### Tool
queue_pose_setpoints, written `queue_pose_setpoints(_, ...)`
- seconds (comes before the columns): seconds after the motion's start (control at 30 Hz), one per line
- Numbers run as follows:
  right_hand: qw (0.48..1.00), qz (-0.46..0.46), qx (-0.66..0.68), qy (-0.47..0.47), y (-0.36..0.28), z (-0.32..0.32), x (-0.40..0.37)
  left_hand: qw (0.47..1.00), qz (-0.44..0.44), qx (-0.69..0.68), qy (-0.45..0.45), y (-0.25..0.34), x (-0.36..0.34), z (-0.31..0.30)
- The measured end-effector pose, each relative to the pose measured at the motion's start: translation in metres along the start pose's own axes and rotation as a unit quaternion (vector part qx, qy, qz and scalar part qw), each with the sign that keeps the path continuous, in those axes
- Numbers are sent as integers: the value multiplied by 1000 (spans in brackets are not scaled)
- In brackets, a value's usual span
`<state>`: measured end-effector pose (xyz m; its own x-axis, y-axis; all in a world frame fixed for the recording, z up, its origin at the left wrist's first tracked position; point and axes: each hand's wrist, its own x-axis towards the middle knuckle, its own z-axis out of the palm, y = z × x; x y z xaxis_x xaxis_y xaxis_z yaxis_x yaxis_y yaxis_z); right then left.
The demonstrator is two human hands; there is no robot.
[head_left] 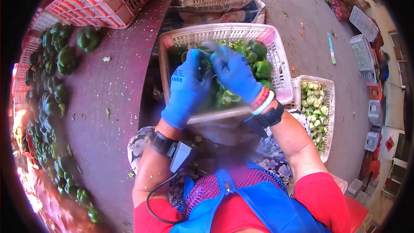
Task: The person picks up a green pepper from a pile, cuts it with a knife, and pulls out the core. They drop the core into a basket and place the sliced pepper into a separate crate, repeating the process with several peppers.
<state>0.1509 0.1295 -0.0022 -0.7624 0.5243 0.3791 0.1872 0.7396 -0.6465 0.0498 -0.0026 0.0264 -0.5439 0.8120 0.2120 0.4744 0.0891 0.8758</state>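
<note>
A white plastic basket (224, 27) stands in front of me with green peppers (262, 69) in it, some whole and some cut. Both of my hands wear blue knit gloves and meet above the basket. My left hand (186, 87) is closed, its thumb and fingers curled toward the right hand. My right hand (235, 72) is closed as well, close beside the left, with a greyish blur at its fingertips. Something dark green shows between the two hands, but I cannot tell what either one holds.
Many whole green peppers (67, 60) lie along the left side of the dark table (103, 116). Red and white crates (92, 0) stand at its far end. To my right, a white basket (331, 116) holds pale green cut pieces. More crates (362, 51) line the wall.
</note>
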Motion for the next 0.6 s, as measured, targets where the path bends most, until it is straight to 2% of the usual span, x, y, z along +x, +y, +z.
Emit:
queue_pose_setpoints(0.07,977,188,86,44,3,-1,4,1000,12,9,-9,-3,-3,3)
queue_pose_setpoints(0.1,950,278,128,65,5,-3,10,999,6,-36,-5,-6,-4,7)
queue_pose_setpoints(0.13,897,369,236,57,7,-9,17,997,2,-80,2,-9,-3,9)
queue_pose_setpoints(0.17,896,390,209,29,5,-16,20,993,-2,-122,8,-11,-2,10)
queue_pose_setpoints(0.23,890,428,156,-30,0,-26,25,945,-205,-253,9,3,4,-6)
queue_pose_setpoints(0.27,927,351,131,-38,8,-20,19,927,-252,-276,11,-2,6,-13)
queue_pose_setpoints(0.37,909,314,271,28,-6,-10,12,856,-327,-399,12,3,8,-26)
queue_pose_setpoints(0.4,908,285,307,4,0,-4,6,846,-323,-423,8,2,7,-25)
queue_pose_setpoints(0.47,911,204,359,9,-19,5,-2,850,-314,-423,-7,-2,3,-23)
queue_pose_setpoints(0.53,923,120,365,-25,-19,11,-6,857,-306,-415,-18,-4,1,-22)
queue_pose_setpoints(0.6,942,91,323,-24,-13,14,-5,865,-299,-401,-23,-4,0,-20)
